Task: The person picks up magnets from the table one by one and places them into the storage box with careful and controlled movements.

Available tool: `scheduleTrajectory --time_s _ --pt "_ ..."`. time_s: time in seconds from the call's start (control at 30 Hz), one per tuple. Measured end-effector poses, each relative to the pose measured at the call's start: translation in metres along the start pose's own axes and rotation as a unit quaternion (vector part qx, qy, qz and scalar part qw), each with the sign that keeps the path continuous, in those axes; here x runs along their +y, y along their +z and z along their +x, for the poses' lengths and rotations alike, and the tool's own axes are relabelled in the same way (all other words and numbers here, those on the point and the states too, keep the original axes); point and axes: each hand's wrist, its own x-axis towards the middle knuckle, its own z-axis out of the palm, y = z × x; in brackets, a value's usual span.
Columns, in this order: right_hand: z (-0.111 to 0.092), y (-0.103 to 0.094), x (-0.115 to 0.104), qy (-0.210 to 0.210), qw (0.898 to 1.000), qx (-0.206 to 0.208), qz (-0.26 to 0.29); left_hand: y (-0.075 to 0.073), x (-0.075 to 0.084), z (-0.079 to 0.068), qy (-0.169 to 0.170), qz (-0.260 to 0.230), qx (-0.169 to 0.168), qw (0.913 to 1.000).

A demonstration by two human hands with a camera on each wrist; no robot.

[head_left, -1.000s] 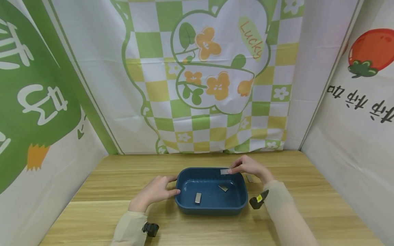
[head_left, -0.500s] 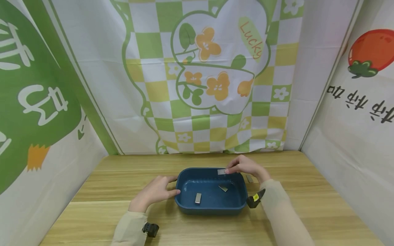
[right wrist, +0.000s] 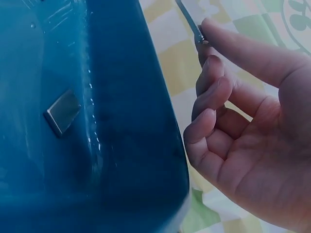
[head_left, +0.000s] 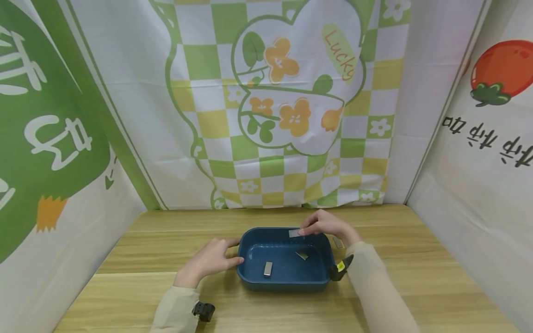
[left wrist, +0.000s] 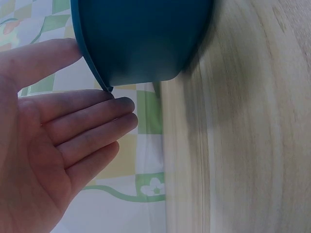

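Observation:
A dark blue rectangular tub (head_left: 287,286) stands on the table. My left hand (head_left: 210,257) is at its left end; in the left wrist view, nearly straight fingers (left wrist: 92,124) touch the rim. Between thumb and index finger, my right hand (head_left: 328,225) pinches a small flat silver metal block (head_left: 294,233) over the tub's back rim. The right wrist view shows that block edge-on, with the other fingers loosely bent. Inside the tub lie two similar pieces, a left silver block (head_left: 268,268) and a right silver block (head_left: 301,255), flat on the floor and apart.
Another small metal piece (head_left: 338,242) lies on the wooden table (head_left: 137,277) right of the tub, beside the right wrist. A patterned cloth (head_left: 258,171) hangs behind the table, with printed cloth walls at both sides.
My right hand has moved a little to the left along the tub's back rim, carrying the pinched metal block. The left hand, the tub and the two blocks inside have stayed put.

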Motion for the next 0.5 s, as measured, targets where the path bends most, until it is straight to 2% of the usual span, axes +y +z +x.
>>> scheduleTrajectory --time_s 0.5 --pt "0.008 0.011 -0.002 0.009 0.999 -0.035 0.004 -0.001 0.002 -0.002 0.002 -0.010 0.002 0.9999"
